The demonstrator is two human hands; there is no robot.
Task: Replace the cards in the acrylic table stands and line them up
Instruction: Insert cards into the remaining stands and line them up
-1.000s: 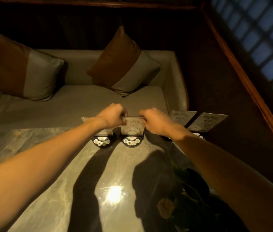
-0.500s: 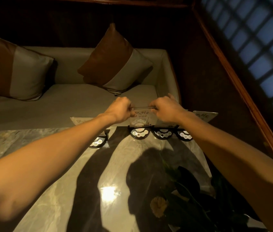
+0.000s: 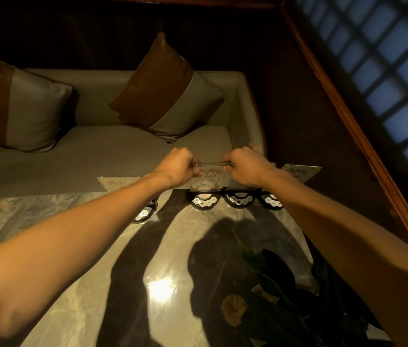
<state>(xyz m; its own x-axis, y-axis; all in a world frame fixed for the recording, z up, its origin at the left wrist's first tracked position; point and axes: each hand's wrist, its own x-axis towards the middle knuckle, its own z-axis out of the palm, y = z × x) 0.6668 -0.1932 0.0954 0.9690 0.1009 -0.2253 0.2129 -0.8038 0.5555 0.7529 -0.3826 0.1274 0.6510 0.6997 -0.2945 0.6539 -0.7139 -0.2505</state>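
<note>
A clear acrylic table stand point(image 3: 209, 177) with a printed card in it stands on a black button base point(image 3: 204, 202) at the far edge of the marble table point(image 3: 78, 246). My left hand point(image 3: 176, 166) pinches the stand's top left corner, and my right hand point(image 3: 244, 166) pinches its top right corner. Two more black bases point(image 3: 239, 199) point(image 3: 271, 201) sit close to its right; the card point(image 3: 300, 172) of the rightmost stand shows behind my right forearm. Another stand point(image 3: 118, 183) with its base point(image 3: 144, 212) is apart to the left, partly hidden by my left arm.
Beyond the table is a grey bench sofa point(image 3: 113, 151) with two brown and grey cushions point(image 3: 170, 93) point(image 3: 20, 106). A dark plant with a yellow flower point(image 3: 234, 309) stands at the near right. A wooden rail point(image 3: 363, 136) and a lattice window point(image 3: 388, 61) are at the right.
The held stand has come to the right and now stands beside the two right-hand bases, leaving a gap to the left stand. Both hands have stayed on its top edge.
</note>
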